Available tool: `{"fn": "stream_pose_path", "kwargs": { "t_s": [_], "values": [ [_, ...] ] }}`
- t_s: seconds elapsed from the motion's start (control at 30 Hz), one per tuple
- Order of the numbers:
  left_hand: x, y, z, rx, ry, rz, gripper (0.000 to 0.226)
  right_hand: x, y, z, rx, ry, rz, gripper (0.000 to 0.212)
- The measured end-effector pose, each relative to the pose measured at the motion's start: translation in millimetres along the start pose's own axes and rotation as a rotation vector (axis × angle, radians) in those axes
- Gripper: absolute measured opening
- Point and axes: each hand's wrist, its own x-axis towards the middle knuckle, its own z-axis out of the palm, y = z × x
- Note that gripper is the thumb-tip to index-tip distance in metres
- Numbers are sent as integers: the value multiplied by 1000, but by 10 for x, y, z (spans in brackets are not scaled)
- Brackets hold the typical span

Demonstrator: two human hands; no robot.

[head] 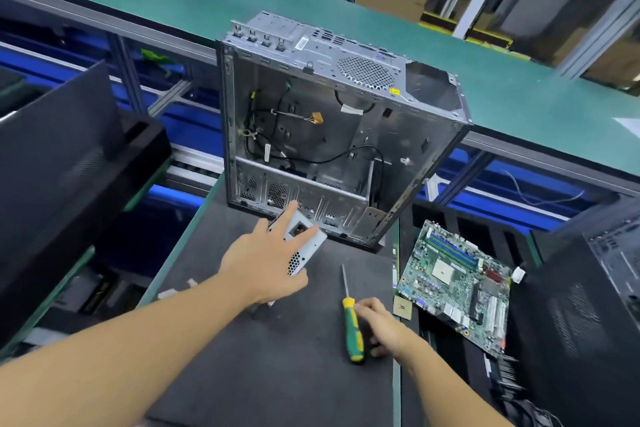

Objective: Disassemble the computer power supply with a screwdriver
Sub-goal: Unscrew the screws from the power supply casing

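Power supply (310,244): held tilted just before open case (329,121) on bench (277,374) by left grip (263,263), fingers spread, thumb beneath. Screwdriver (351,326) lay flat; right grip (382,328) curled against its handle, hold unclear.

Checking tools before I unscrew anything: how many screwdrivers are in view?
1. The screwdriver lies on the dark mat, right hand touching its handle, right of the power supply in the left hand. More could be hidden behind the computer case.
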Motion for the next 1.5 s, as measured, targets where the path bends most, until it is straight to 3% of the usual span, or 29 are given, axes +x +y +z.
{"fn": "stream_pose_path", "kwargs": {
  "t_s": [0.07, 0.23, 0.33, 0.4, 0.47, 0.53, 0.57, 0.67, 0.73, 0.8, 0.9, 0.97, 1.0, 1.07, 1.17, 1.27, 1.4, 1.5],
  "values": [
    [-9, 3, 0, 8, 5, -12, 71, -11, -32, -27, 111, -8, 41, 31],
    [-55, 21, 6, 43, 45, -38, 68, -76, -168, 64, 25, 75, 109, 44],
    [-70, 19, -2, -10, 106, -71, 63, -116, -532, 147, -14, 141, -43, 50],
    [-80, 23, -10, -65, 142, -92, 59, -190, -919, 260, 204, 115, -160, 51],
    [-89, 30, -11, -92, 160, -90, 57, -253, -1307, 375, 428, 45, -256, 72],
    [-95, 26, -25, -113, 168, -89, 54, -264, -1572, 479, 437, 42, -350, 86],
    [-97, 25, -29, -121, 166, -97, 52, -257, -1629, 518, 390, 72, -386, 80],
    [-59, 23, -34, -233, 182, -168, 43, -168, -1581, 622, 248, 219, -445, 35],
    [23, -45, -113, -448, 167, -282, 43, -113, -1513, 656, 213, 273, -437, 30],
    [111, -283, -235, -629, -38, -439, 52, -99, -1516, 647, 167, 287, -411, 34],
    [33, -721, -380, -862, -623, -673, 99, -127, -1526, 659, 173, 314, -380, 34],
    [-110, -799, -382, -1144, -936, -777, 101, -171, -1540, 685, 199, 349, -356, 33],
    [-152, -782, -335, -1292, -974, -787, 92, -187, -1561, 694, 208, 367, -352, 31],
    [-174, -701, -231, -1492, -858, -774, 73, -219, -1618, 720, 222, 387, -336, 28],
    [-126, -573, -230, -1552, -682, -773, 56, -296, -1687, 755, 290, 418, -326, 21],
    [-98, -621, -273, -1416, -635, -724, 64, -365, -1747, 812, 437, 380, -352, 11],
    [-88, -829, -409, -1237, -501, -532, 69, -401, -1758, 907, 860, 264, -398, 15],
    [-124, -927, -415, -826, -410, -418, 80, -417, -1699, 980, 947, 215, -363, 21]
  ]
}}
